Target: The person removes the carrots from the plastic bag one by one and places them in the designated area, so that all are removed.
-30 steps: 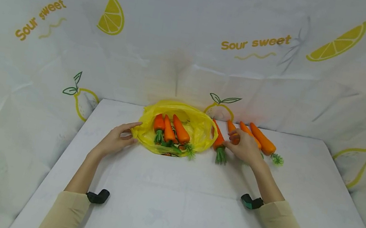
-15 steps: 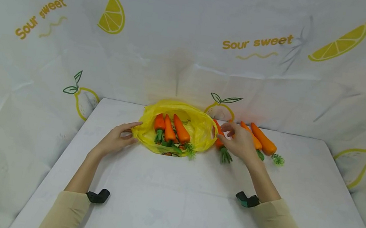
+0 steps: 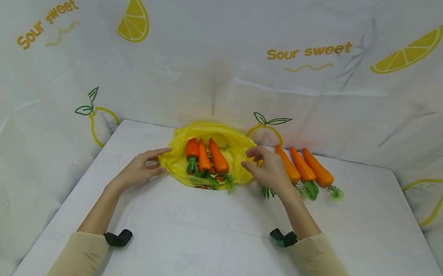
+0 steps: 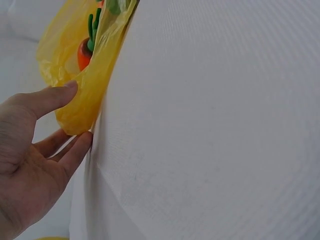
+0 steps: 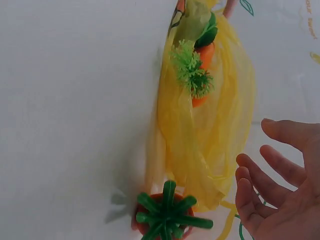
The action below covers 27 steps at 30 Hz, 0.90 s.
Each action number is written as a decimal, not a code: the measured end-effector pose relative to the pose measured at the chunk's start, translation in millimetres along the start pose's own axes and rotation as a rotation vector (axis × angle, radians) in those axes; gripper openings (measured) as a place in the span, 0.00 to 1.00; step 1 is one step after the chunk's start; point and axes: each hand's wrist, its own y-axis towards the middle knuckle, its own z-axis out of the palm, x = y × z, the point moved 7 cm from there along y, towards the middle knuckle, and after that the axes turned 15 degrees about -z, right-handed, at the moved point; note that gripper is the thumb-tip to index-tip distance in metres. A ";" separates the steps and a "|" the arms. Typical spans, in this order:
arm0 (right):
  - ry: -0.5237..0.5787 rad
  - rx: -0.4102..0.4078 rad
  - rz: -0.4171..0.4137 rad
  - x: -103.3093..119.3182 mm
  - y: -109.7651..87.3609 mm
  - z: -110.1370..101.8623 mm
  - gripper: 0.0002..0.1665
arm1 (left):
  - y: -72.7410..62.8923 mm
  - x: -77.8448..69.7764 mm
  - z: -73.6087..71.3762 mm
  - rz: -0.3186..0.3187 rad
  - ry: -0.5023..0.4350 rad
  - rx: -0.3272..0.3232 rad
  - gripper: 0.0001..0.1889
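A yellow plastic bag (image 3: pixel 243 177) lies with its mouth facing me, several carrots (image 3: pixel 219 158) inside it. My left hand (image 3: pixel 140 171) holds the bag's left edge; the left wrist view has the plastic between the thumb (image 4: pixel 57 96) and the fingers. My right hand (image 3: pixel 270 169) is at the bag's right edge, holding nothing, thumb and fingers apart. Beside the bag, a carrot with thick green stalks (image 5: pixel 167 217) is mostly hidden by that hand in the head view.
Three more carrots (image 3: pixel 302 165) lie in a row to the right, against the back of the white table (image 3: pixel 206 240). Behind the table hangs a white cloth (image 3: pixel 199 58) printed with lemons. Each wrist wears a small black camera (image 3: pixel 118 237).
My right hand has moved left, from over the loose carrots to the bag's right edge, uncovering those carrots. The left hand has stayed at the bag's left edge.
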 end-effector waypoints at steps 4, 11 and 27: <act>0.030 0.025 -0.019 5.6 5.5 12.3 0.22 | -0.4 0.3 0.1 -0.001 0.009 -0.003 0.33; 0.088 0.029 -0.031 12.1 13.2 30.8 0.20 | -1.5 -0.1 0.6 -0.003 0.012 -0.004 0.33; 0.094 0.168 0.011 7.8 29.4 62.4 0.29 | -1.2 0.6 0.4 -0.003 -0.001 0.001 0.32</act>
